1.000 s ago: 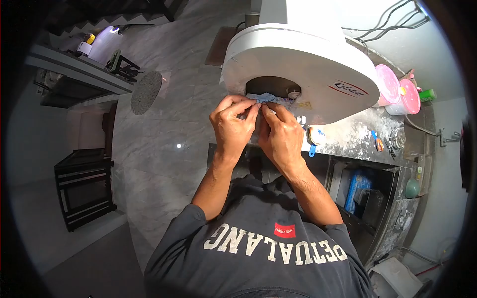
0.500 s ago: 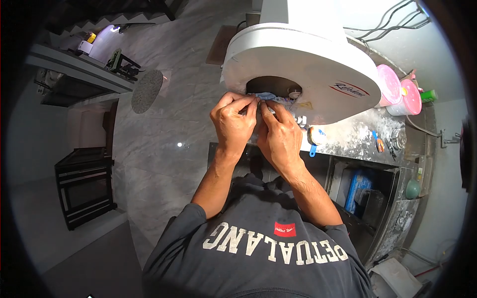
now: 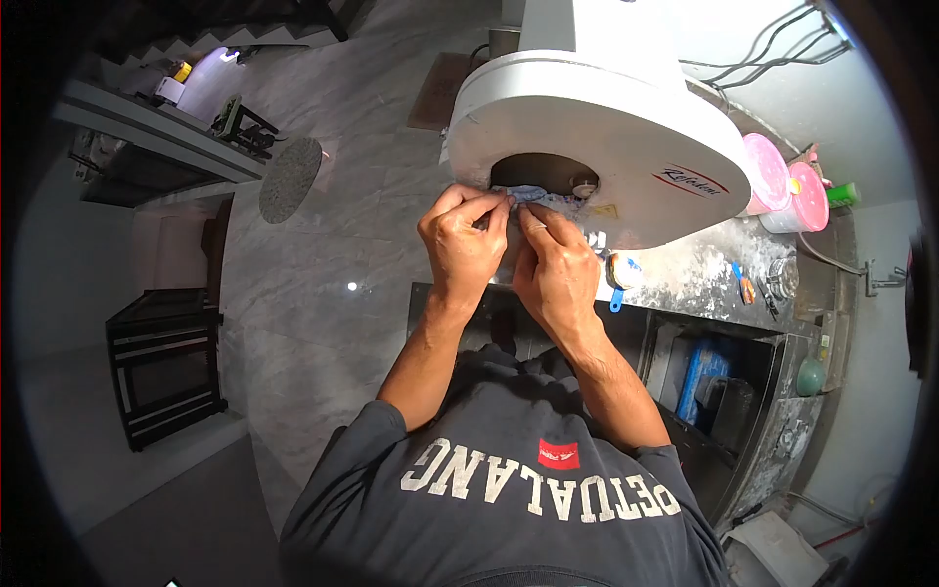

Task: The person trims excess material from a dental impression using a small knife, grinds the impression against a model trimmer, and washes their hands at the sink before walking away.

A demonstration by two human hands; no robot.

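My left hand and my right hand meet at the lower rim of a dark opening in a white machine marked "Refodent". Both hands are closed, with thumbs and fingertips pinched close together. What they hold between the fingertips is too small to make out. Just behind the fingertips, crumpled pale-blue material lies along the edge of the opening. A small round whitish knob shows at the opening's right side.
Right of my hands, a powder-stained worktop carries a round white-topped item with a blue handle and an orange-and-blue tool. Pink-lidded tubs stand farther right. Below the worktop, an open cabinet holds a blue object.
My hands stay at the opening, fingertips still pinched, with only slight finger movement. The machine appears slightly lower and farther right as the view shifts.
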